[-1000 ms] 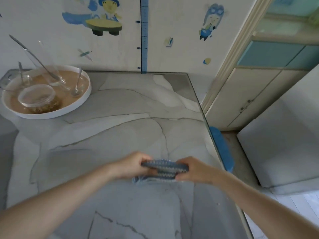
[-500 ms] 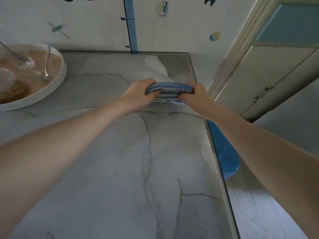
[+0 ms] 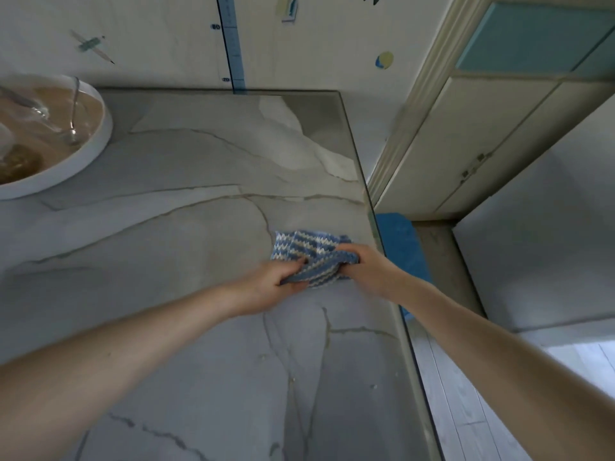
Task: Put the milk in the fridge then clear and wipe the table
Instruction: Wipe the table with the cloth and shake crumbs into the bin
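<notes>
Cloth (image 3: pixel 306 247): blue and white zigzag weave, bunched up. It lies on the table near the right edge and is held at both ends.
Left hand (image 3: pixel 266 287): grips the near left end of the cloth. The fingers are curled round the fabric and clamped on it.
Right hand (image 3: pixel 369 271): grips the right end of the cloth. The fingers are curled together and pinch the fabric.
Table (image 3: pixel 199 227): grey marble-pattern top with dark veins. A few small specks lie on the near part.
Tray (image 3: pixel 90 158): white and round with a brown inside, at the far left of the table, well apart from the cloth and partly out of view.
Spoon (image 3: pixel 74 111): metal, lies in the tray. The clear glassware beside it is too blurred to tell apart.
Stool (image 3: pixel 399 244): blue, just beside the right edge of the table.
Cabinet (image 3: pixel 466 144): cream doors, beyond the stool.
Measuring strip (image 3: pixel 233 44): blue, upright on the wall behind the table.
</notes>
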`<state>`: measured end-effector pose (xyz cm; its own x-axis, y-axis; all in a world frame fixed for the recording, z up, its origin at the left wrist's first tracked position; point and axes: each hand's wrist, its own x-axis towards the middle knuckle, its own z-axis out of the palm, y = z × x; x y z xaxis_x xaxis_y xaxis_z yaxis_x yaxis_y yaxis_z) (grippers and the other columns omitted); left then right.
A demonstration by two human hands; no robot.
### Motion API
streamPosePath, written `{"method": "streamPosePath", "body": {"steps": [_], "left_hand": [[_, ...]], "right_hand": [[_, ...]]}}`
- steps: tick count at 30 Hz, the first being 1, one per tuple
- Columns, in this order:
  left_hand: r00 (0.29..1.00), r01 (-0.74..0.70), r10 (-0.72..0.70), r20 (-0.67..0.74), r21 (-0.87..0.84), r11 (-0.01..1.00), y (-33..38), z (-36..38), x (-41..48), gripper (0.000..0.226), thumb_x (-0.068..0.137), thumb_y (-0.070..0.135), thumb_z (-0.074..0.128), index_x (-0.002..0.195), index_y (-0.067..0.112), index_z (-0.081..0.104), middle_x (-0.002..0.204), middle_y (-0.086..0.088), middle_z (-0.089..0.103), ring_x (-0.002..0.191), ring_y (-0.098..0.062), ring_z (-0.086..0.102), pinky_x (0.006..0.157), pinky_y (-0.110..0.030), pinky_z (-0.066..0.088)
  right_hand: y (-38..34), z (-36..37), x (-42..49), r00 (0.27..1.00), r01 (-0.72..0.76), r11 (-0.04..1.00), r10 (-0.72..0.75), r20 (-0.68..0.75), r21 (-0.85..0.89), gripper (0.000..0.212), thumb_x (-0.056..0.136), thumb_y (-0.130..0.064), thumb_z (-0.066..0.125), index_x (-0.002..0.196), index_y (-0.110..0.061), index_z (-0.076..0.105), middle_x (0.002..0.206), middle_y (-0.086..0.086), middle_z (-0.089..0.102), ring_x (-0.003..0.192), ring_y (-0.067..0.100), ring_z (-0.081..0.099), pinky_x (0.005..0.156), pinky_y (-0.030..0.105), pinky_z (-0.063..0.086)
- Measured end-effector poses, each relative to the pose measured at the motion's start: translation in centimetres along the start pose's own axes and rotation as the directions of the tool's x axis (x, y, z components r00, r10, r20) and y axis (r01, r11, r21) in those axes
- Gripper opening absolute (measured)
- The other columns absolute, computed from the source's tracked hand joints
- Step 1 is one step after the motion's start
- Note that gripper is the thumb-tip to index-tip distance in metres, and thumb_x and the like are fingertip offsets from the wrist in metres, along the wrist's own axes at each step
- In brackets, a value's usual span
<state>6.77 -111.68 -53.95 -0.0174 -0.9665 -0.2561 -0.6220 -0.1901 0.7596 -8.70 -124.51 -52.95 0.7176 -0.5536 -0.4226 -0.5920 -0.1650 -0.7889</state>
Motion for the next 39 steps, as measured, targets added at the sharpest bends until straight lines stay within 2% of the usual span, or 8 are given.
{"method": "streamPosePath", "body": {"steps": [4, 10, 16, 20, 26, 31, 36, 39], "left_hand": [[0.994, -0.041, 0.044, 0.101, -0.034, 0.999, 1.2, 3.3, -3.2, 0.075, 0.074, 0.059, 0.03, 0.109, -0.001, 0.058, 0.113, -0.014, 0.063, 0.107, -0.02, 0.058, 0.093, -0.036, 0.044], [0.973, -0.101, 0.118, 0.199, -0.094, 0.99, 3.4, 6.8, -6.5, 0.064, 0.079, 0.053, 0.037, 0.109, 0.0, 0.058, 0.113, -0.011, 0.063, 0.104, -0.009, 0.053, 0.092, -0.031, 0.043], [0.955, -0.123, 0.147, 0.258, -0.106, 0.987, 4.9, 9.2, -8.8, 0.018, 0.09, 0.014, 0.048, 0.085, -0.002, 0.054, 0.073, 0.003, 0.047, 0.075, 0.004, 0.038, 0.066, -0.016, 0.034], [0.939, -0.151, 0.171, 0.298, -0.088, 0.985, 5.9, 8.2, -8.9, 0.021, 0.091, 0.015, 0.051, 0.071, 0.013, 0.044, 0.066, 0.01, 0.039, 0.069, -0.001, 0.037, 0.06, -0.015, 0.029], [0.995, -0.083, 0.092, 0.042, -0.178, 0.981, 7.2, 1.4, -7.2, 0.021, 0.087, 0.029, 0.059, 0.068, 0.023, 0.051, 0.061, 0.006, 0.048, 0.05, 0.004, 0.041, 0.055, -0.016, 0.034], [0.952, -0.103, 0.08, -0.296, -0.062, 0.993, 6.8, -5.9, -5.0, 0.028, 0.087, 0.031, 0.059, 0.076, 0.005, 0.057, 0.067, -0.008, 0.052, 0.058, -0.002, 0.043, 0.054, -0.02, 0.033], [0.89, -0.053, 0.111, -0.442, 0.141, 0.989, 2.7, -8.6, -5.0, 0.05, 0.075, 0.046, 0.043, 0.084, -0.002, 0.058, 0.071, -0.01, 0.054, 0.069, -0.016, 0.05, 0.057, -0.025, 0.025], [0.93, 0.07, -0.003, -0.367, 0.169, 0.983, 0.1, -7.1, -5.7, 0.036, 0.085, 0.038, 0.048, 0.088, 0.003, 0.055, 0.077, -0.007, 0.053, 0.077, -0.022, 0.056, 0.059, -0.025, 0.024]], "right_hand": [[1.3, 1.5, -5.1, 0.997, -0.072, 0.992, 0.067, 0.043, 0.1, 0.025, 0.081, 0.012, 0.053, 0.087, -0.009, 0.065, 0.09, 0.013, 0.062, 0.089, 0.023, 0.056, 0.085, 0.038, 0.046], [1.7, 3.1, -11.9, 0.985, -0.169, 0.965, 0.161, 0.053, 0.202, 0.029, 0.078, 0.02, 0.043, 0.07, -0.006, 0.056, 0.068, 0.001, 0.053, 0.057, -0.004, 0.054, 0.056, 0.007, 0.043], [2.5, 4.4, -16.3, 0.959, -0.274, 0.954, 0.261, 0.107, 0.125, 0.02, 0.07, 0.0, 0.048, 0.082, -0.005, 0.063, 0.078, 0.003, 0.059, 0.077, 0.01, 0.055, 0.073, 0.022, 0.044], [1.7, 3.8, -17.8, 0.943, -0.312, 0.947, 0.299, 0.148, 0.073, 0.017, 0.073, -0.004, 0.047, 0.082, -0.006, 0.061, 0.078, 0.004, 0.056, 0.078, 0.012, 0.052, 0.075, 0.024, 0.04], [-2.7, 1.1, -15.4, 0.982, -0.189, 0.937, 0.187, 0.035, 0.293, 0.018, 0.085, 0.005, 0.045, 0.088, -0.003, 0.06, 0.088, 0.008, 0.063, 0.088, 0.02, 0.059, 0.092, 0.037, 0.048], [-7.6, -0.5, -9.6, 0.998, 0.012, 0.821, 0.021, -0.051, 0.571, 0.022, 0.081, 0.004, 0.053, 0.09, -0.014, 0.063, 0.09, 0.004, 0.067, 0.086, 0.017, 0.064, 0.084, 0.034, 0.052], [-10.0, 1.7, -2.9, 0.989, 0.12, 0.923, -0.08, -0.121, 0.367, 0.03, 0.082, 0.01, 0.047, 0.093, -0.014, 0.06, 0.093, 0.006, 0.062, 0.09, 0.017, 0.057, 0.087, 0.034, 0.046], [-9.1, 3.9, -0.8, 0.994, 0.086, 0.976, -0.07, -0.085, 0.202, 0.032, 0.08, 0.01, 0.048, 0.101, -0.012, 0.058, 0.093, 0.005, 0.059, 0.086, 0.014, 0.054, 0.078, 0.022, 0.046]]}}
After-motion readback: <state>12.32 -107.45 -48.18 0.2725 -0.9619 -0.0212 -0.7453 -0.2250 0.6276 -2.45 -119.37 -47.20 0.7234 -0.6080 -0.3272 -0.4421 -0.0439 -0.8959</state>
